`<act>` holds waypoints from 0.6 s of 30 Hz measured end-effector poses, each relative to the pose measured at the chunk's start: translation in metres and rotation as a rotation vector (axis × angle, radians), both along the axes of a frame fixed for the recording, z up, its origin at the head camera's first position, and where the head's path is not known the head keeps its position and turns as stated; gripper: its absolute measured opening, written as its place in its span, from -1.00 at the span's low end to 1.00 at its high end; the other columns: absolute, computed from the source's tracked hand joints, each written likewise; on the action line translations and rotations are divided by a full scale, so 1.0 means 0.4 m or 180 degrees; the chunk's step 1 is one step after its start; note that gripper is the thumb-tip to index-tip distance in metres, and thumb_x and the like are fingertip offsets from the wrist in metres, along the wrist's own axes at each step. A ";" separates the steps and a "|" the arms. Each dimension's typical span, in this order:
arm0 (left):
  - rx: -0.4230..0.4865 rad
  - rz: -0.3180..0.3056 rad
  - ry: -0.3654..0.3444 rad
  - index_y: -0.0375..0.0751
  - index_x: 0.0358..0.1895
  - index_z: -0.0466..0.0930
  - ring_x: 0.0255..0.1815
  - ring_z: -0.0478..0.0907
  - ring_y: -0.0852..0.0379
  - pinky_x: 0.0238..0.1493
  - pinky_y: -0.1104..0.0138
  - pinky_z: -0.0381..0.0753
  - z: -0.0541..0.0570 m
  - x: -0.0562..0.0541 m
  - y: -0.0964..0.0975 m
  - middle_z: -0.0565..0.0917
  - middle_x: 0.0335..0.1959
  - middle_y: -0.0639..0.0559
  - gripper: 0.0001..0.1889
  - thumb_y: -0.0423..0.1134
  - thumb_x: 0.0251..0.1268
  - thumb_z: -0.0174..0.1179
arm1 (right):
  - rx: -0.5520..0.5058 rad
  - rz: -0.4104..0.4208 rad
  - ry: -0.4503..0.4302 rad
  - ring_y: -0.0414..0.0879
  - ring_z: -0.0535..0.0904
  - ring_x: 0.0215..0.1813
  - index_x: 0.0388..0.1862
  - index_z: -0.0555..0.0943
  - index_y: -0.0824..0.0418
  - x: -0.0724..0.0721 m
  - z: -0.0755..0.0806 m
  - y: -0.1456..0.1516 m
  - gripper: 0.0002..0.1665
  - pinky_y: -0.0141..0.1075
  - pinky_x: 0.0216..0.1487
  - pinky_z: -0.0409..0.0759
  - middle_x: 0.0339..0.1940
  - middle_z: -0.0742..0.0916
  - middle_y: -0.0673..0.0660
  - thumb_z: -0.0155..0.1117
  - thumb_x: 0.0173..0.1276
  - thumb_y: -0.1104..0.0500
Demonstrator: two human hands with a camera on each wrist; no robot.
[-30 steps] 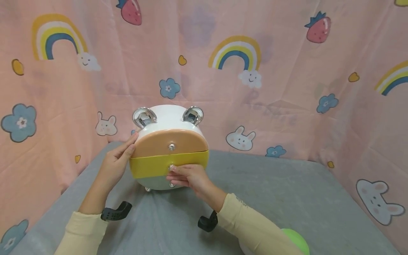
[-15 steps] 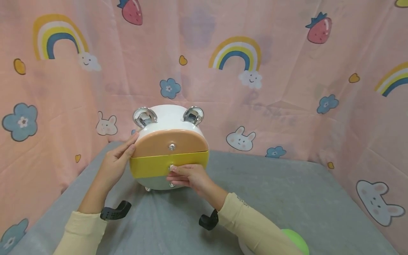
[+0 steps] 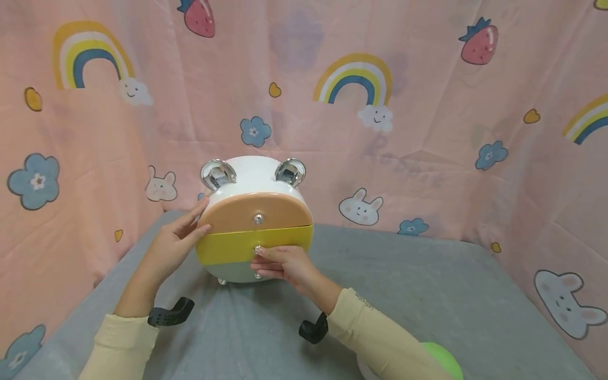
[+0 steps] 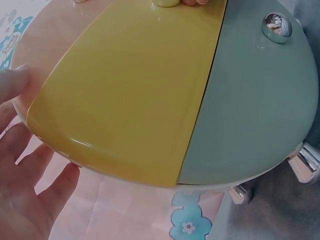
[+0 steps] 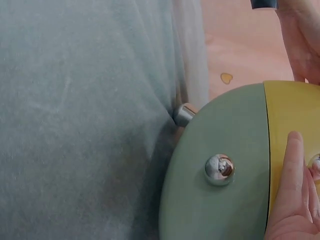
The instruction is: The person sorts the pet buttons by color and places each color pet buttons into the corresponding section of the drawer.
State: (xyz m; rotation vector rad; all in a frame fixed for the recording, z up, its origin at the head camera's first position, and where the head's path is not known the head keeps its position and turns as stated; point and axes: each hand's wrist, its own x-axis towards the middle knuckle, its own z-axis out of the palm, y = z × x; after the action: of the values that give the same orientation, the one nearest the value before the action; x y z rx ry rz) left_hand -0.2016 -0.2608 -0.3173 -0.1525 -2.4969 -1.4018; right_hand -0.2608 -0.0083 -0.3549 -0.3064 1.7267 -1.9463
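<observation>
A rounded drawer box (image 3: 254, 171) with a white body and two silver ears stands on the grey cloth. Its front has an orange drawer (image 3: 233, 215), a yellow drawer (image 3: 223, 249) and a grey-green drawer (image 4: 250, 100), each with a silver knob. My right hand (image 3: 292, 268) pinches the middle knob (image 5: 316, 164), on the yellow drawer; its other fingers extend across the lower front. At the box's left side, my left hand (image 3: 166, 248) rests with fingers loosely extended along the rim and its thumb on the orange front. What is inside the drawers is hidden.
The grey cloth-covered table (image 3: 427, 295) extends to the right. A light-green rounded object (image 3: 442, 360) sits near the front edge, partly hidden by my right sleeve. Behind hangs a pink printed curtain (image 3: 294, 132). Short silver feet (image 4: 306, 162) hold up the box.
My left thumb has moved from the box's left edge inward onto the front, near the seam of the orange and yellow drawers. The right hand keeps its pinch on the knob.
</observation>
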 end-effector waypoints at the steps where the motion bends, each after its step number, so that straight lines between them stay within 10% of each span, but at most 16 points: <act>1: 0.0012 -0.0016 -0.0020 0.49 0.51 0.11 0.55 0.19 -0.26 0.41 -0.16 0.36 0.000 0.000 0.000 0.14 0.59 0.07 -0.34 0.12 0.42 0.16 | 0.0012 0.0007 0.0003 -0.07 0.81 -0.16 0.09 0.66 0.41 0.000 0.000 0.002 -0.62 -0.22 -0.01 0.75 -0.14 0.82 0.26 0.29 0.42 0.17; 18: 0.0035 0.0025 -0.0232 0.54 0.51 0.05 0.56 0.13 -0.34 0.35 -0.33 0.33 0.004 -0.001 0.001 0.07 0.61 0.09 -0.17 0.10 0.25 0.34 | 0.0279 0.0120 -0.0140 0.00 0.81 -0.11 0.05 0.66 0.44 0.020 -0.024 0.020 -0.58 -0.20 -0.01 0.76 -0.13 0.81 0.26 0.31 0.41 0.12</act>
State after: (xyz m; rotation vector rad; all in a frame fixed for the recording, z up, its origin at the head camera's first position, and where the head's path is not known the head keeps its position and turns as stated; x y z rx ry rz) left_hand -0.2022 -0.2605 -0.3158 -0.0908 -2.5448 -1.4424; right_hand -0.2528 -0.0001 -0.3645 -0.2607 1.7594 -1.8312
